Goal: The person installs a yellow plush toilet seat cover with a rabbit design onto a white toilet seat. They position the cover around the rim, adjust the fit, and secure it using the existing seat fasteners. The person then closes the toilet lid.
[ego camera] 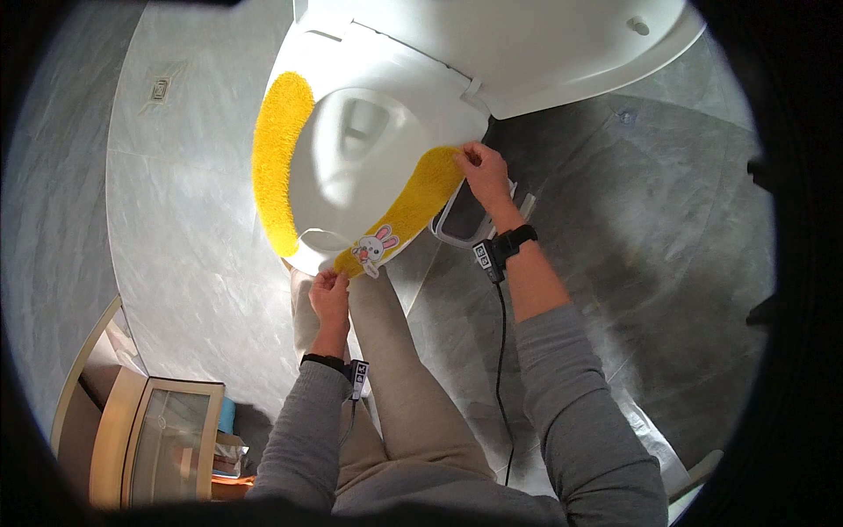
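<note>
A white toilet seat [323, 72] lies down over the bowl in front of me. Along its left side rests a fuzzy yellow seat pad [273, 165]. A second yellow pad [421, 191], with a cartoon rabbit patch [377, 250] near its front end, lies along the right side. My left hand [329, 293] pinches this pad's front end between thumb and fingers. At its rear end, my right hand [486, 172] grips the pad's corner. Whether the pad's underside touches the seat all along cannot be seen.
The raised toilet lid [553, 53] leans at the upper right. A clear-rimmed dark bin [461, 214] stands on the grey tile floor [632, 230] beside the bowl. A wall outlet [159, 89] is at left; a glass-door cabinet [171, 441] is lower left. A cable [502, 349] hangs from my right wrist.
</note>
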The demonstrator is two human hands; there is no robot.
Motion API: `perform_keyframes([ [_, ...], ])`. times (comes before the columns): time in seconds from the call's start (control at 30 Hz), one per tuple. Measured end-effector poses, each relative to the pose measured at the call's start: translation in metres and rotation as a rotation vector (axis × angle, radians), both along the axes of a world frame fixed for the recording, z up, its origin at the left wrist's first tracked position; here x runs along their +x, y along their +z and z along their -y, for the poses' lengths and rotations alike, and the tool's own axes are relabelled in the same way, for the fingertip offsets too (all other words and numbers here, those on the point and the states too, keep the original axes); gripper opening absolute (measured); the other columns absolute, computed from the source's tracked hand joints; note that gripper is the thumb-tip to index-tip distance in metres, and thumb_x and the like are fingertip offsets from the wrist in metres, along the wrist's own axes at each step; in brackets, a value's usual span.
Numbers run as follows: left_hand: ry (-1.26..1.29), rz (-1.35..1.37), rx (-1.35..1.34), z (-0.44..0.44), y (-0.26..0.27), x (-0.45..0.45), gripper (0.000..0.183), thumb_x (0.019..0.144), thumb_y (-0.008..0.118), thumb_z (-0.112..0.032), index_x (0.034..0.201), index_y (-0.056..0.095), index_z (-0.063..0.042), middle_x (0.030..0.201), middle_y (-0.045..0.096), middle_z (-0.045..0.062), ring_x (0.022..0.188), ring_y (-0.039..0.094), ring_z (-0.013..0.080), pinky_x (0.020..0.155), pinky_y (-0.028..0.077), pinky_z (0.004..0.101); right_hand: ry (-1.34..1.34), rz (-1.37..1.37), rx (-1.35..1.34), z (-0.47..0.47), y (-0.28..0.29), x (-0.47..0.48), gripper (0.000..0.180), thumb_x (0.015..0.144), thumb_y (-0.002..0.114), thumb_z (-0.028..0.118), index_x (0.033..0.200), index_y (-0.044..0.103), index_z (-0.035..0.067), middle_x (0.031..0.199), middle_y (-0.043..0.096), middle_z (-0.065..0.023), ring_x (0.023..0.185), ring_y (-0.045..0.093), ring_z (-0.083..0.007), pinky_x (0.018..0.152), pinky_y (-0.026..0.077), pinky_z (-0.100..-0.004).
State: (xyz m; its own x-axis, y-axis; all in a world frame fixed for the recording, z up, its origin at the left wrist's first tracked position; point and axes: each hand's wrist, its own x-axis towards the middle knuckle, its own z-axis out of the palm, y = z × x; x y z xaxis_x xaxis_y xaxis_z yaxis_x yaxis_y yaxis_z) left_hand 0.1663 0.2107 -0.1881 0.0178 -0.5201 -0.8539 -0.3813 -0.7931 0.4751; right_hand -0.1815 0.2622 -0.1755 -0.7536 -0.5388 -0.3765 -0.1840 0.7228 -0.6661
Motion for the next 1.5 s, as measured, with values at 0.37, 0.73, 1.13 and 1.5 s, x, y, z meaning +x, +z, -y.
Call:
perform_keyframes([
  [0.37,-0.083,-0.004,0.028,0.004,-0.002,0.004,0.014,0.083,0.069,-0.012,0.091,0.059,-0.007,0.077,0.063,0.000,0.063,0.056,0.0072,0.054,0.042,0.0215,-0.007,-0.052,-0.006,-0.003,-0.003,0.001,0.019,0.079,0.072,0.016,0.087,0.064,0.001,0.073,0.066,-0.0091,0.066,0.064,-0.0182,0.064,0.050,-0.0314],
  [0.73,-0.209,0.039,-0.083,-0.001,-0.011,0.008,0.017,0.082,0.069,-0.008,0.095,0.061,-0.001,0.079,0.065,0.003,0.065,0.058,0.0079,0.057,0.045,0.0207,0.039,-0.080,0.037,-0.001,-0.003,0.000,0.018,0.079,0.073,0.016,0.088,0.064,0.002,0.075,0.066,-0.0080,0.067,0.062,-0.0169,0.064,0.050,-0.0304],
  [1.13,-0.244,0.118,-0.090,0.000,-0.007,0.004,0.016,0.081,0.071,-0.010,0.089,0.063,0.001,0.078,0.066,0.005,0.065,0.059,0.0081,0.058,0.046,0.0207,0.050,-0.108,0.017,-0.002,-0.008,-0.002,0.017,0.078,0.073,0.014,0.084,0.063,0.002,0.071,0.065,-0.0081,0.063,0.062,-0.0174,0.061,0.049,-0.0306],
  [1.5,-0.265,0.167,-0.153,0.001,-0.005,0.000,0.021,0.078,0.074,-0.017,0.088,0.067,0.000,0.075,0.069,0.006,0.065,0.064,0.0112,0.062,0.050,0.0252,0.074,-0.124,0.030,-0.002,-0.008,-0.003,0.016,0.079,0.072,0.015,0.084,0.063,0.003,0.071,0.065,-0.0069,0.064,0.063,-0.0174,0.062,0.049,-0.0309],
])
